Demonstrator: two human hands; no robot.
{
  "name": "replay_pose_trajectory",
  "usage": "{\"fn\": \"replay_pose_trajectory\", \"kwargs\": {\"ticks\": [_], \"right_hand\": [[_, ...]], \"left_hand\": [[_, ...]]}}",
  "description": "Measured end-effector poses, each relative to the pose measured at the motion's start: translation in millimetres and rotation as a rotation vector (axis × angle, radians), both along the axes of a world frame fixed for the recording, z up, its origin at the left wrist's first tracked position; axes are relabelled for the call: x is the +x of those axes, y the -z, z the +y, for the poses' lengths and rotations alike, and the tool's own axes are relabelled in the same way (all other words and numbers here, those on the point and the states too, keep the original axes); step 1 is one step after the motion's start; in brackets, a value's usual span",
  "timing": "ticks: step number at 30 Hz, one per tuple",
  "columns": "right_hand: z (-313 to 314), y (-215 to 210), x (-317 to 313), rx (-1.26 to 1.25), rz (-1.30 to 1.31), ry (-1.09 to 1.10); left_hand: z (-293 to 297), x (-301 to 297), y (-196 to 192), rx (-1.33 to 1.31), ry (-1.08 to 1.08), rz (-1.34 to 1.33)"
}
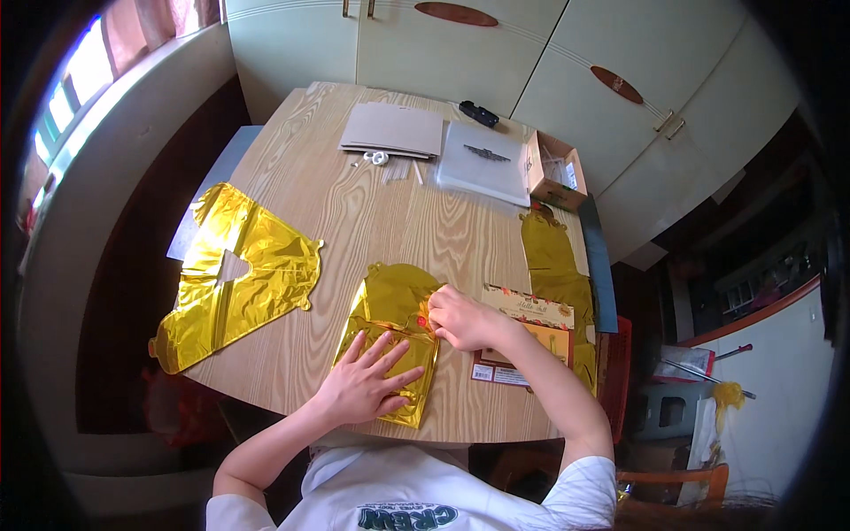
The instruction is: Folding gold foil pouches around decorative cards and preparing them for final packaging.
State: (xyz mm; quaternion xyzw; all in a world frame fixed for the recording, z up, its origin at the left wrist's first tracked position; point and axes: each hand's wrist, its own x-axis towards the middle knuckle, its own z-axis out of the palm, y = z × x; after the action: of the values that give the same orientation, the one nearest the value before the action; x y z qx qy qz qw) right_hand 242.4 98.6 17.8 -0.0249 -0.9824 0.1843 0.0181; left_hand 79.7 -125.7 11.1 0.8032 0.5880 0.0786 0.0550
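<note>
A folded gold foil balloon lies on the table right in front of me, its surface creased. My left hand rests flat on its lower half with the fingers spread. At its right edge, the fingers of my right hand are curled closed on the foil. A small red and orange patch shows beside those fingertips; what it is I cannot make out. Under my right forearm, a printed card package with a leaf border is partly hidden.
Another gold foil balloon, spread out, lies at the left table edge. More gold foil runs along the right edge. Farther back are grey cardboard sheets, white rings, clear plastic sleeves, a black object and an open cardboard box.
</note>
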Motion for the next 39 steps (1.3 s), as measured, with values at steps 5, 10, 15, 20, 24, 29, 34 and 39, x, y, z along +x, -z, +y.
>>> {"fn": "replay_pose_trajectory", "kwargs": {"ticks": [5, 10, 15, 20, 24, 29, 34, 39], "right_hand": [[-1.7, 0.9, 0.1, 0.025, -0.003, 0.013], [-1.2, 0.7, -1.2, 0.032, -0.022, 0.015], [-3.1, -6.0, -3.6, 0.046, -0.041, 0.016], [-4.5, -9.9, -5.7, 0.045, -0.073, 0.023], [-5.6, -11.7, -6.0, 0.080, -0.086, 0.013], [-4.7, -8.6, -4.8, 0.099, -0.086, 0.008], [-4.9, -3.9, -4.8, 0.110, -0.071, 0.017], [-5.7, -1.5, -3.2, 0.087, -0.045, 0.029]], "left_hand": [[-0.1, 0.5, -3.3, 0.011, 0.026, 0.046], [2.9, 2.5, 1.8, 0.082, 0.125, 0.031], [6.8, 5.8, 0.1, 0.038, 0.209, -0.007], [6.0, 7.7, -4.3, -0.008, 0.202, -0.052], [6.0, 7.8, -6.9, -0.020, 0.201, -0.053], [7.0, 7.7, -5.2, -0.033, 0.214, -0.049], [7.9, 7.7, -2.4, -0.022, 0.232, -0.047], [8.5, 7.2, 1.0, 0.011, 0.263, -0.045]]}}
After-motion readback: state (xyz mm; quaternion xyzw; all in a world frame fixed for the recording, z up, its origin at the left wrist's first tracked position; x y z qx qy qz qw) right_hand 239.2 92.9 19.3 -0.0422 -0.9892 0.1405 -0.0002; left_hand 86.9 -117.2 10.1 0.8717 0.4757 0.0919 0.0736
